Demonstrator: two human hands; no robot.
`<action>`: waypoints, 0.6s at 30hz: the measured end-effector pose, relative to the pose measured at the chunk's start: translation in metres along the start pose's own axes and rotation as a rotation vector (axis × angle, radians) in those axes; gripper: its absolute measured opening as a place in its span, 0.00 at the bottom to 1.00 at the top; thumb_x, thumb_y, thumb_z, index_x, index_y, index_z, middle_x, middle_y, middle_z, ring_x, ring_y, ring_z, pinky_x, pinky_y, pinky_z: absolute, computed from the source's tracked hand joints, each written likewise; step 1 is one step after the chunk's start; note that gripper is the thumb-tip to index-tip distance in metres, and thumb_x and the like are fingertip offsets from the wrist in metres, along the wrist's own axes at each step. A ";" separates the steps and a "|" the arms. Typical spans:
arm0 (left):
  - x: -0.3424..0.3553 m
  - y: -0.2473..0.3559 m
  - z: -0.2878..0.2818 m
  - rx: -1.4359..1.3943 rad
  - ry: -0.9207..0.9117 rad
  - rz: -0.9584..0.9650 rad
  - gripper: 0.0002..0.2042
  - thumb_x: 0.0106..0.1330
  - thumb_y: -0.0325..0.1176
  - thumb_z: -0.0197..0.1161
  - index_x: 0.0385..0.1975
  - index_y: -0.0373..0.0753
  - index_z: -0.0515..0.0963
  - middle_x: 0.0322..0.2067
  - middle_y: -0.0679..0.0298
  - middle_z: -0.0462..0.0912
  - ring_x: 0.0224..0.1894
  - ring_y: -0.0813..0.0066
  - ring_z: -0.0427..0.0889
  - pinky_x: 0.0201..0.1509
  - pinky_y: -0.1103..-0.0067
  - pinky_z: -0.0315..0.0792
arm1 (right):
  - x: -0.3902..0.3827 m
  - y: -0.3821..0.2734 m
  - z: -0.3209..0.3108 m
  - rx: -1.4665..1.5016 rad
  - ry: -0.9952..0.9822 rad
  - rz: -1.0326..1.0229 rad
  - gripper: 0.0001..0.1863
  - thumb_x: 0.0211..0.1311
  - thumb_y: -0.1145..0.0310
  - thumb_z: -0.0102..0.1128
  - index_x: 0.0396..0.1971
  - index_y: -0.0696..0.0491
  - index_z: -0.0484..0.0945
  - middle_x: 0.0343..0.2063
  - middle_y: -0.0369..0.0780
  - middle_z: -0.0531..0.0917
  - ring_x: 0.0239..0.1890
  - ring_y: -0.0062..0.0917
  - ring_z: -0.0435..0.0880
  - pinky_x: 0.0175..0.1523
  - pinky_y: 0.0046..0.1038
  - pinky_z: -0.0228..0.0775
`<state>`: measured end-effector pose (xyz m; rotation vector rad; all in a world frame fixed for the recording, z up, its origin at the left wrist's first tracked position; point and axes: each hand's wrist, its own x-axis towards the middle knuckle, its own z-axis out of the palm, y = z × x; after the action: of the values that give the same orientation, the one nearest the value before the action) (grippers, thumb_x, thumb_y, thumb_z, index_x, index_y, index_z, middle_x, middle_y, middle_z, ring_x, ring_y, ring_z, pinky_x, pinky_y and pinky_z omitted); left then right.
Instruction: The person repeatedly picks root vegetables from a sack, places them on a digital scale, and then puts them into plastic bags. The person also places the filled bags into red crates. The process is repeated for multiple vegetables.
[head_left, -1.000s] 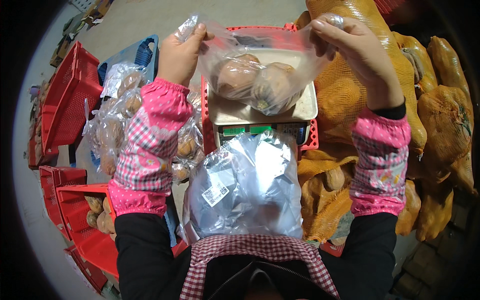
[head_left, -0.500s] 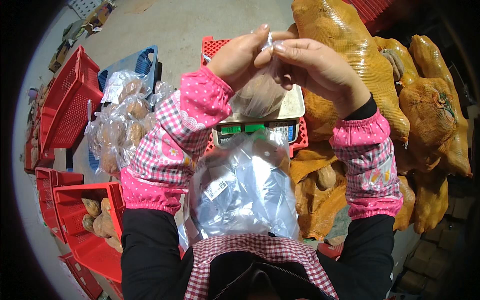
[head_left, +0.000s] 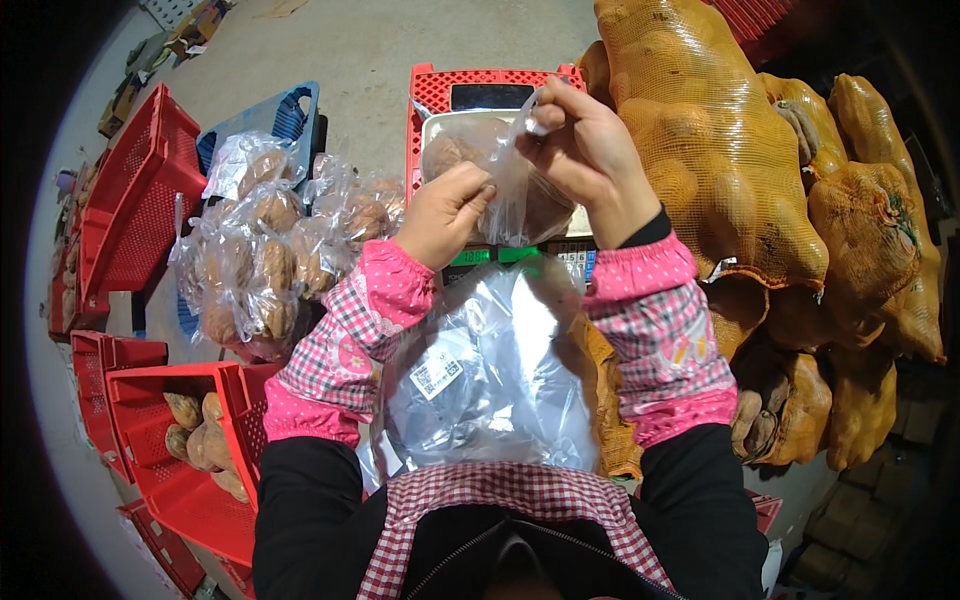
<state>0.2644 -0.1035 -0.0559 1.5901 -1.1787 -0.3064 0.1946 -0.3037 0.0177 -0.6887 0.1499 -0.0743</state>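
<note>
A clear plastic bag [head_left: 512, 205] with brown, rounded produce inside, perhaps tubers or squash, lies on the pale pan of a digital scale [head_left: 580, 222]. The fingers of my right hand [head_left: 590, 150] are closed on the gathered upper part of the bag, at its right side. To the left of the bag is my left hand [head_left: 445, 212], thumb and fingers pinched together close to the plastic. Whether a bit of film sits in that pinch is hidden. Below the scale lies a stack of shiny clear plastic bags [head_left: 490, 380] with a white label.
Filled clear bags [head_left: 260, 250] are piled on a blue pallet [head_left: 290, 115] at left. Red crates [head_left: 140, 190] stand farther left; one lower crate [head_left: 165, 480] holds produce. Orange mesh sacks [head_left: 720, 150] are heaped at right. A red crate [head_left: 425, 90] supports the scale.
My hands were together at the bag's twisted neck; they are now apart. The left has moved down and left, and the bag's top has loosened. The scale's green display has changed.
</note>
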 end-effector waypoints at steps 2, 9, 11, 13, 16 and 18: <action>-0.009 -0.006 -0.011 0.263 -0.022 0.013 0.06 0.63 0.30 0.53 0.29 0.33 0.71 0.31 0.55 0.74 0.33 0.57 0.71 0.40 0.72 0.66 | 0.015 -0.015 -0.011 0.295 0.246 -0.029 0.12 0.66 0.67 0.47 0.21 0.51 0.68 0.11 0.29 0.68 0.20 0.17 0.69 0.39 0.29 0.67; -0.043 0.007 -0.019 -0.412 0.142 -0.155 0.11 0.63 0.29 0.51 0.39 0.33 0.79 0.47 0.59 0.77 0.51 0.67 0.70 0.58 0.72 0.61 | 0.012 -0.019 -0.020 0.168 0.255 -0.175 0.07 0.64 0.72 0.48 0.34 0.59 0.73 0.27 0.41 0.78 0.25 0.25 0.73 0.43 0.32 0.69; -0.023 0.023 -0.023 -0.718 0.155 -0.384 0.17 0.68 0.35 0.47 0.51 0.33 0.70 0.54 0.56 0.70 0.53 0.65 0.70 0.58 0.73 0.63 | -0.005 -0.035 0.006 -0.223 0.110 -0.153 0.17 0.59 0.78 0.48 0.49 0.63 0.70 0.47 0.49 0.78 0.35 0.25 0.80 0.46 0.23 0.75; 0.008 0.037 -0.006 -1.122 0.187 -0.009 0.23 0.71 0.39 0.43 0.62 0.34 0.59 0.60 0.55 0.63 0.53 0.65 0.71 0.56 0.74 0.66 | -0.017 -0.035 0.033 -0.684 -0.095 -0.021 0.18 0.57 0.81 0.50 0.50 0.63 0.70 0.43 0.47 0.80 0.32 0.24 0.81 0.41 0.21 0.76; 0.041 0.040 0.004 -1.267 0.232 -0.135 0.24 0.72 0.42 0.44 0.61 0.33 0.58 0.58 0.53 0.65 0.48 0.68 0.75 0.52 0.74 0.71 | -0.018 -0.017 0.050 -0.866 -0.252 0.172 0.20 0.54 0.81 0.55 0.50 0.61 0.72 0.34 0.41 0.81 0.28 0.20 0.80 0.34 0.18 0.73; 0.043 0.031 0.007 -1.188 0.259 -0.193 0.22 0.71 0.42 0.45 0.58 0.33 0.63 0.48 0.56 0.72 0.44 0.70 0.76 0.51 0.75 0.72 | -0.004 -0.013 0.041 -1.195 -0.078 -0.054 0.13 0.48 0.79 0.60 0.37 0.62 0.78 0.26 0.38 0.81 0.27 0.19 0.79 0.34 0.20 0.72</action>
<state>0.2632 -0.1396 -0.0165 0.6419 -0.4336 -0.7323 0.1969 -0.2874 0.0579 -1.8863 0.0890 -0.0009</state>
